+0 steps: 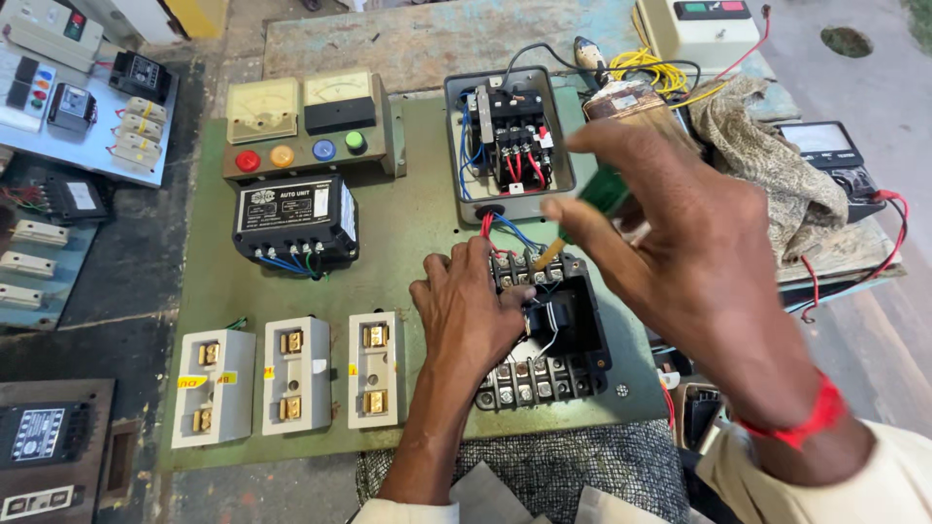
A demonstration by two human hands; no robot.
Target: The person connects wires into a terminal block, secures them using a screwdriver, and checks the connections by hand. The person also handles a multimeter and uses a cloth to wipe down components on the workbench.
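Free room vs. obstacles on green panel [408, 233]. Open lane: bare strip betw. black auto unit [296, 221] and three white fuse blocks [291, 376], reachable from left. Blocked: black terminal block [558, 335], covered by left hand [466, 311] and right hand [680, 243] w/ screwdriver [582, 209]. Rear: open starter box [510, 141], meter panel [306, 126]. Right edge: crumpled cloth [777, 165], loose red wires [898, 233].

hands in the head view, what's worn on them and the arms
Both hands are bare, with no gloves and no rings that can be seen. The right hand has a red thread band round the wrist, and a cream sleeve cuff begins just behind it. The left hand has a bare forearm, with a pale cream sleeve edge at the bottom of the picture.
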